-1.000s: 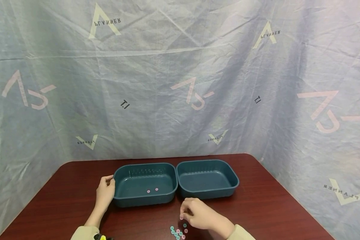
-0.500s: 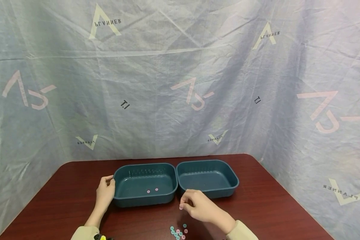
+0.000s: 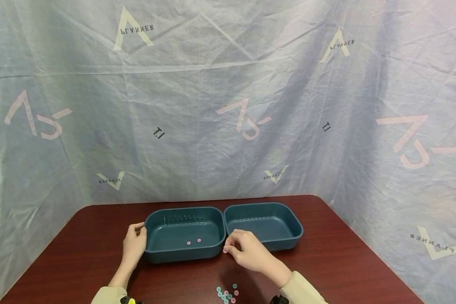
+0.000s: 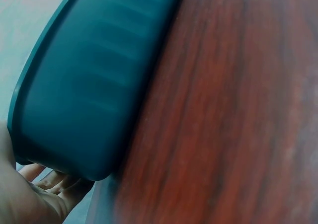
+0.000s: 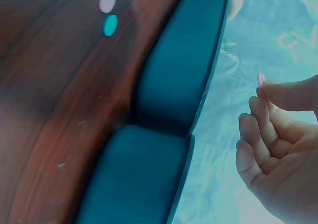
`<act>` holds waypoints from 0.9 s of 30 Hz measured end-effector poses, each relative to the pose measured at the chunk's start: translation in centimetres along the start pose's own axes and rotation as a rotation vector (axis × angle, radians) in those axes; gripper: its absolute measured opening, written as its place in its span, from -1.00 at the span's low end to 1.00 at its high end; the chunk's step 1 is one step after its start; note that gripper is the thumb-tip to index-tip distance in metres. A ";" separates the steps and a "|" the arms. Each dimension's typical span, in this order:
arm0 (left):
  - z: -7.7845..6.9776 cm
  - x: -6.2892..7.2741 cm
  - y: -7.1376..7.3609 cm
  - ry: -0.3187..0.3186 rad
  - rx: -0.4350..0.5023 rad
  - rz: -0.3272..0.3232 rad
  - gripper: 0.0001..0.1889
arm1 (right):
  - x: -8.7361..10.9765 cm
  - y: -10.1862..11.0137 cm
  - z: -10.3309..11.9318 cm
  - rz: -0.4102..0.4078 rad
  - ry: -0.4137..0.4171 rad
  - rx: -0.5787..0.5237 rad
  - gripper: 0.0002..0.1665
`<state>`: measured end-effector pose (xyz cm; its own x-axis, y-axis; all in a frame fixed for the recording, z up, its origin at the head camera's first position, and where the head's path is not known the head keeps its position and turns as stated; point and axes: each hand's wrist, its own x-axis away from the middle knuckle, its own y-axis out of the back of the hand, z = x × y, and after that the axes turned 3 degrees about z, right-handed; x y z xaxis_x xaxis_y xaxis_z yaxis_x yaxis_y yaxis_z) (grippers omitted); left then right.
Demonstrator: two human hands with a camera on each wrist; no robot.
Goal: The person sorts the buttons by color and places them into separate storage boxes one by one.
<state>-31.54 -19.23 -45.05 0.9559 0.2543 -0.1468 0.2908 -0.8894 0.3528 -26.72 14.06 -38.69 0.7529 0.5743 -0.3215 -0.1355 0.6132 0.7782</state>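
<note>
My left hand (image 3: 134, 242) holds the left end of the left teal plastic tray (image 3: 182, 256); in the left wrist view its thumb is at the rim and the fingers (image 4: 54, 184) lie against the end wall. Two small pink buttons (image 3: 188, 242) lie inside this tray. Between thumb and forefinger, my right hand (image 3: 251, 253) pinches another pink button (image 5: 261, 79), raised near the front corner where the two trays meet. A loose group of pink and turquoise buttons (image 3: 226, 293) lies on the table, nearer to me than the trays.
A second teal tray (image 3: 281, 245) stands against the right side of the first. Both rest on a dark red wood-grain table (image 3: 175, 280). Behind and beside the table hangs a grey printed cloth (image 3: 197, 160).
My right hand has moved up and away from the loose buttons toward the trays, carrying the pink button. The left hand stays at the left tray.
</note>
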 end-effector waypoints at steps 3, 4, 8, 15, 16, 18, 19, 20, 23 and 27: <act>0.1 -0.1 0.0 0.000 0.000 0.002 -0.53 | -0.4 0.0 0.0 -0.022 0.004 0.009 -0.85; 0.1 -0.1 -0.1 0.000 -0.001 0.003 -0.53 | -0.6 -0.1 0.0 -0.024 0.003 0.014 -0.85; 0.1 -0.1 -0.1 0.002 -0.001 0.006 -0.53 | -1.1 -0.2 -0.1 -0.017 -0.016 0.019 -0.87; 0.0 0.0 -0.1 -0.002 -0.004 -0.006 -0.53 | -2.0 -0.7 -0.6 -0.038 -0.025 0.047 -0.88; 0.0 0.1 -0.1 -0.003 -0.003 -0.003 -0.53 | -2.1 -0.7 -0.7 -0.042 -0.026 0.047 -0.88; -0.1 0.1 -0.1 0.000 -0.003 0.002 -0.53 | -2.2 -0.9 -0.9 -0.049 -0.025 0.051 -0.88; -0.1 0.1 -0.1 0.001 -0.001 0.005 -0.53 | -2.3 -0.9 -1.0 -0.051 -0.028 0.054 -0.88; -0.2 0.2 -0.1 0.004 -0.001 0.009 -0.53 | -2.4 -1.0 -1.1 -0.056 -0.027 0.058 -0.88; -0.1 0.1 -0.1 0.006 -0.004 0.009 -0.54 | -2.7 -1.2 -1.3 -0.069 -0.015 0.069 -0.88; 0.0 0.1 0.0 0.005 -0.008 0.002 -0.54 | -3.2 -1.4 -1.3 -0.081 -0.010 0.064 -0.89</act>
<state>-31.48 -19.21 -45.08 0.9566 0.2549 -0.1414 0.2895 -0.8867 0.3604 -29.76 12.14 -39.44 0.7662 0.5187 -0.3793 -0.0332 0.6214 0.7828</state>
